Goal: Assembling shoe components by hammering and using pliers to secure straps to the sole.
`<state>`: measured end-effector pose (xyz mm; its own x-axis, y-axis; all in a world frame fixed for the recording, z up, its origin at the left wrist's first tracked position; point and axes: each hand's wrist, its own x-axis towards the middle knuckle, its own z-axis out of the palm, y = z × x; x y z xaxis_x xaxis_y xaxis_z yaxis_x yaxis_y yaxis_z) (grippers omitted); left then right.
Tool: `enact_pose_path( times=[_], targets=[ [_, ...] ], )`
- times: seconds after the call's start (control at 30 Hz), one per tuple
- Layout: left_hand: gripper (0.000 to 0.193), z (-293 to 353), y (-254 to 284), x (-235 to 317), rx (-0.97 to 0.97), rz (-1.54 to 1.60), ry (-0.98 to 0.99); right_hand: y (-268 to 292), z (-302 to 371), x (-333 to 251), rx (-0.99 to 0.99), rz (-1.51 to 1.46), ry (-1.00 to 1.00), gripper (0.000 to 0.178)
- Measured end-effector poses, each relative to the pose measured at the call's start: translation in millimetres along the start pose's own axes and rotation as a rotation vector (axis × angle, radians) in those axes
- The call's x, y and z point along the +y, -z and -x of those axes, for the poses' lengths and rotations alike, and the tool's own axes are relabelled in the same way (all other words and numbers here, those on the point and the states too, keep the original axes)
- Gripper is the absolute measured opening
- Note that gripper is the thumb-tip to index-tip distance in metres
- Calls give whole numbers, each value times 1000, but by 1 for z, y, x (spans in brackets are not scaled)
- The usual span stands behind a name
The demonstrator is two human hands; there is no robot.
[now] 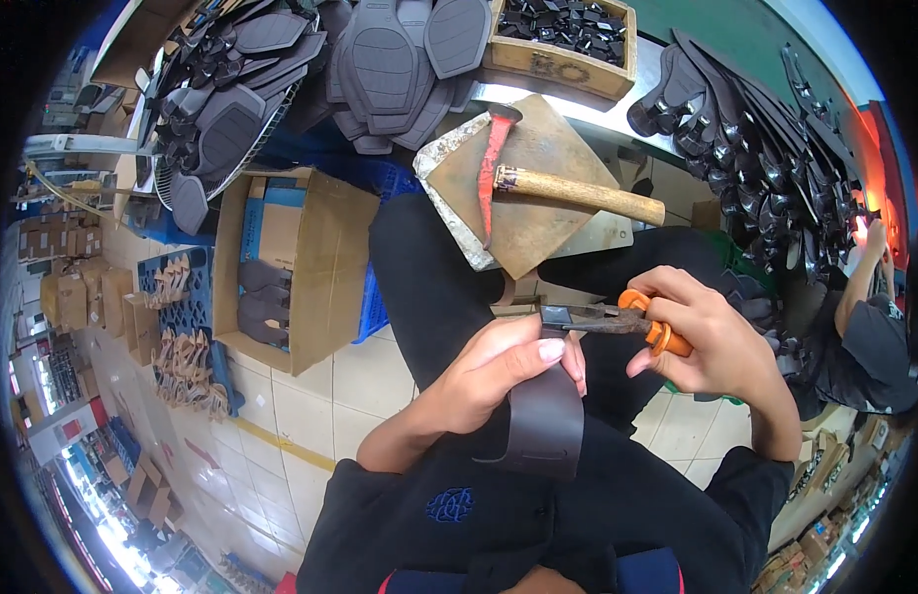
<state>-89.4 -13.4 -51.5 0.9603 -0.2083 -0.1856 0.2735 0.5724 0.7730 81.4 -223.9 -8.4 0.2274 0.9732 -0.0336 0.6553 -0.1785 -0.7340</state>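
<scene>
My left hand (484, 371) is closed around a dark, curved shoe sole (546, 426), thumb on top, its wide end hanging toward my body. At its upper end sits a small glossy black block (555, 317), perhaps a heel piece. My right hand (712, 327) grips pliers with orange handles (667, 335), and their narrow metal jaws (603, 322) reach to the black block. Whether the jaws pinch it is too small to tell. Beyond my hands, a hammer with a red head (496, 168) and wooden handle (588, 195) lies on a square brown board (538, 243).
Stacked dark soles (380, 69) and a wooden box (563, 69) of small black pieces stand at the back. More dark soles (766, 168) pile up at right, near another person's arm (868, 262). A cardboard box (325, 267) holds dark soles at left, beside a blue crate (375, 297).
</scene>
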Motion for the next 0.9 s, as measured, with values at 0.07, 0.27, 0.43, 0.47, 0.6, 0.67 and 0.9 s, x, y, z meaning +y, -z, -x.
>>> enact_pose_path(
  times=[0.07,0.27,0.43,0.47,0.6,0.67,0.9],
  targets=[
    [38,0,1,-1,-23,50,2,3,0,-4,-17,-14,-30,45],
    [37,-2,2,-2,-37,87,-7,0,0,-3,-23,-58,-45,42],
    [35,-2,2,-7,-53,148,-3,-3,3,-3,-28,-82,-61,42],
    [34,-2,2,-8,-57,152,-13,-4,3,-2,-24,-95,-64,42],
    [34,-2,1,-9,-59,188,-8,-4,4,-2,-32,-115,-79,41],
    [35,-3,2,-8,-68,192,-16,-6,4,-2,-24,-122,-73,41],
    [37,-6,-4,-6,-18,142,-31,-12,4,2,22,-181,-105,38]
  ],
)
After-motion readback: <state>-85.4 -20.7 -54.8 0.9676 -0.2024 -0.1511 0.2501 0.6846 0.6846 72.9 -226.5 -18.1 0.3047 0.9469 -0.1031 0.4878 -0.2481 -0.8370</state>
